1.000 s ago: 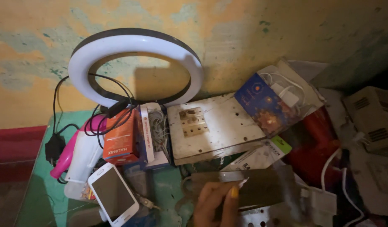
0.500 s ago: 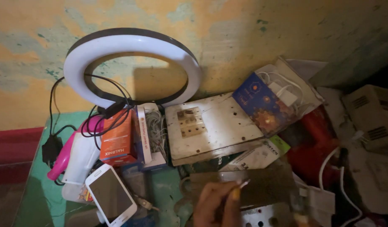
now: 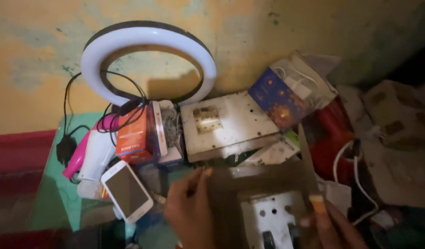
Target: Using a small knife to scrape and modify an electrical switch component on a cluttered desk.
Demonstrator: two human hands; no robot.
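So both hands are on a dark flat panel [image 3: 263,184], held low at the near edge of the table [image 3: 60,198], right over a white plate with holes [image 3: 273,216]. It's blurry, so I can't tell what the panel actually is. My read is that the step in hand is carrying or lifting it with two hands, above the clutter.

The left hand [image 3: 189,212] comes up from below with the back of the hand to the camera. Its thumb lies along the panel's left top corner and the grip is closed around that left edge. The right hand [image 3: 332,228] is down at the right corner with a fingertip pressed on the edge. It looks like a pinch on the panel, but it's smeared, so it's hard to be sure.

Stuff around it:
- a smartphone [image 3: 126,191] just left of the left hand
- a white-and-pink hair dryer [image 3: 95,154] and an orange box [image 3: 134,136] behind that
- a ring light [image 3: 148,60] at the far edge, leaning on the wall
- a white board [image 3: 226,122] just beyond the panel
- a blue box [image 3: 279,99] toward the far right corner
- a white cable [image 3: 355,170] close to the right hand

Any move from here calls for keeping both sides level and watching that cable and the phone, since everything is packed tight.
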